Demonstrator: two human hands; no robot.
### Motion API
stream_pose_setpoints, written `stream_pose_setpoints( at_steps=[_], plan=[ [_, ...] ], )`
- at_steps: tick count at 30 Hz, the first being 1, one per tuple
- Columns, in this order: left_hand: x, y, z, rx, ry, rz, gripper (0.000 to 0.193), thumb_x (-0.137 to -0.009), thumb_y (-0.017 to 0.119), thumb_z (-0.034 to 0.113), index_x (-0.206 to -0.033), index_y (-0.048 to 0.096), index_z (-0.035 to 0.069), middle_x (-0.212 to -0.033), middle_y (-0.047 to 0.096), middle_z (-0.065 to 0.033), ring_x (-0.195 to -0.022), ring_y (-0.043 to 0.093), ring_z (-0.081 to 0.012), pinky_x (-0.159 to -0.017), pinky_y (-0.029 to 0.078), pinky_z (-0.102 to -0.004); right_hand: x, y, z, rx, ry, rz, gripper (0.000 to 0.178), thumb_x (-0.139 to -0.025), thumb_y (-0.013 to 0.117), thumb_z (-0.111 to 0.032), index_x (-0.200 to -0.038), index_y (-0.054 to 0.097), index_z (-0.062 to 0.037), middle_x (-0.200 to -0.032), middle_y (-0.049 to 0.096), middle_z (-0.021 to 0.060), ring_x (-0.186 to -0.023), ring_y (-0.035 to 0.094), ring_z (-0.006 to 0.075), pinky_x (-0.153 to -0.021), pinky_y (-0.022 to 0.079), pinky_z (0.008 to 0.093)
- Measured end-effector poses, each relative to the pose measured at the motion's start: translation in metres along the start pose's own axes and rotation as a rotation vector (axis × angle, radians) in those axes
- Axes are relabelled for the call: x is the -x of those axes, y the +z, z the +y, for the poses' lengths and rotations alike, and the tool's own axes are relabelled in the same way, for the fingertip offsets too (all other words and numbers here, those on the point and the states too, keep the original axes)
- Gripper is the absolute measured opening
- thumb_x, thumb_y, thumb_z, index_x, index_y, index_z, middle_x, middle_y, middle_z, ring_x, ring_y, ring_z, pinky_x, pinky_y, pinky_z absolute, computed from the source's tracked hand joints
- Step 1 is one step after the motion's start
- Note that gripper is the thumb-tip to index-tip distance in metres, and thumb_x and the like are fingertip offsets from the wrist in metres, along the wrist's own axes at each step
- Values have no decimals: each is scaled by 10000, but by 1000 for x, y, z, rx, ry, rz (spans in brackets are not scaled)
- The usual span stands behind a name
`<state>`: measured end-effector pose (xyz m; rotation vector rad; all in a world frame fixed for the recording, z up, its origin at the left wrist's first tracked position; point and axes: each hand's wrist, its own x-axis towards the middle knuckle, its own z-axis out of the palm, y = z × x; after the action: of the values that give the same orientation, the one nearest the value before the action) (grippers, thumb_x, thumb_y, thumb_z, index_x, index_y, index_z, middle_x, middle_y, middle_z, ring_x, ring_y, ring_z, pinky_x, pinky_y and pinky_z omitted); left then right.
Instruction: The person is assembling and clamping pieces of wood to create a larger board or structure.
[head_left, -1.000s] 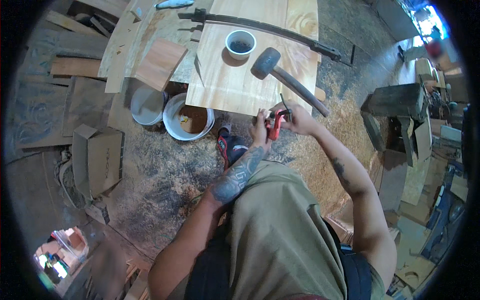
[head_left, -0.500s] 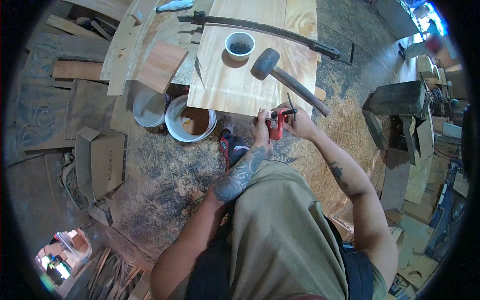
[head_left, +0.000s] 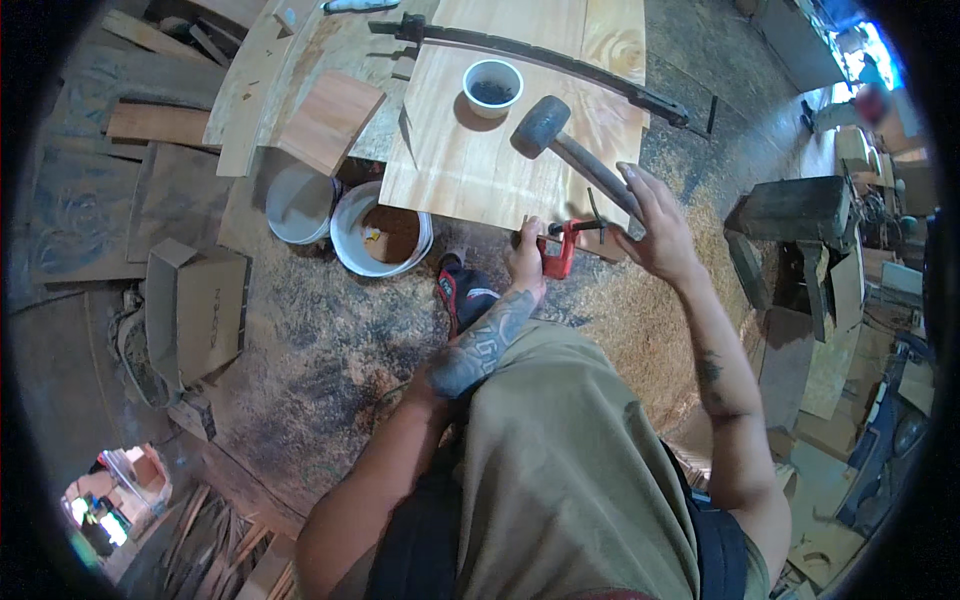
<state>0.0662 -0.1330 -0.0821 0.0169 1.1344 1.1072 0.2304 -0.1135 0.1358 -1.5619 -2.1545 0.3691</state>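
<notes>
Red C-shaped clamp (head_left: 557, 262) at the near edge of the pale, flat wooden panel (head_left: 460, 175). Left hand (head_left: 524, 262) at its side, grip unclear; right hand (head_left: 657, 232) apart, fingers spread. Slack support could drop the clamp; a knock could dislodge the dark-headed, long-handled mallet (head_left: 566, 148).

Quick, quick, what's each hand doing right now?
Left hand: closed, holding the red clamp.
Right hand: open, fingers spread by the mallet handle's end; whether it's touching, I can't tell.
</notes>
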Motion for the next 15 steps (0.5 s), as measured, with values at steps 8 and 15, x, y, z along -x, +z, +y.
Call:
stream_pose_setpoints(
  at_steps=[8, 15],
  plan=[
    [-22, -14, -14, 46, -55, -151, 384, -906, 784, 359, -1083, 714, 25, -1011, 694, -20, -906, 630, -115, -797, 498, -293, -52, -45, -26, 460, -563, -474, 248, -877, 654, -193, -1083, 695, -60, -1170, 648, 39, -1052, 628, 233, -890, 537, 387],
    [-15, -11, -13, 32, 4, -81, 425, -900, 769, 392, -1115, 682, 35, -950, 654, -29, -816, 623, -113, -693, 515, -298, -54, -22, -56, 172, 199, -719, 476, -1009, 600, -396, -727, 708, -28, -643, 653, 97, -601, 669, 271, -623, 546, 418]
  ],
)
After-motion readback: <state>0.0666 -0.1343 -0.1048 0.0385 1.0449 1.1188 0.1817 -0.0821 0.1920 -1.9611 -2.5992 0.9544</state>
